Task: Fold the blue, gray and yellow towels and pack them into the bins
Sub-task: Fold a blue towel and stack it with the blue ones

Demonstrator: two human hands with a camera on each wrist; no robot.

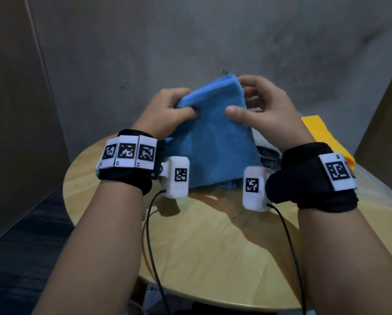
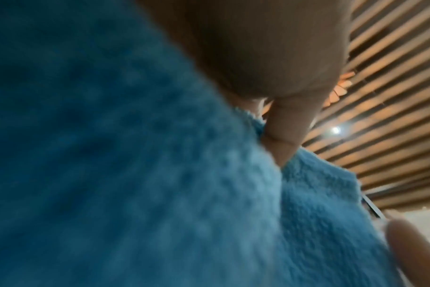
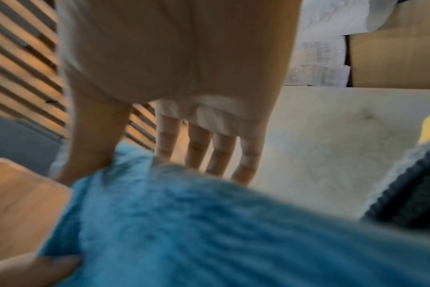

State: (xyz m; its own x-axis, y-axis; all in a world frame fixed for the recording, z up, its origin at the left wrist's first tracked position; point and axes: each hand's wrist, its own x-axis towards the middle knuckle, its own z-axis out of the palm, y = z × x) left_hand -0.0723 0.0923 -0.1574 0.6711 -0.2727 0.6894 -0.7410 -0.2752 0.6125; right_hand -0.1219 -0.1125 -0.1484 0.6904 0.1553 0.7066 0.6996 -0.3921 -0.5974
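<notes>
The blue towel (image 1: 213, 144) hangs folded above the round wooden table (image 1: 213, 246), its lower edge near the tabletop. My left hand (image 1: 174, 110) grips its upper left corner, thumb on the front. My right hand (image 1: 258, 105) pinches the upper right edge, thumb in front and straight fingers (image 3: 218, 151) behind. The left wrist view is filled by blue towel (image 2: 135, 174). The right wrist view shows the blue towel (image 3: 209, 233) close up. A gray towel (image 1: 267, 153) lies behind it, and a yellow towel (image 1: 322, 133) lies to its right.
A translucent plastic sheet or container (image 1: 377, 192) sits at the table's right edge under the yellow towel. Gray panels stand behind the table and brown ones at both sides. Cables hang from both wrists over the table's near part. Dark floor lies to the left.
</notes>
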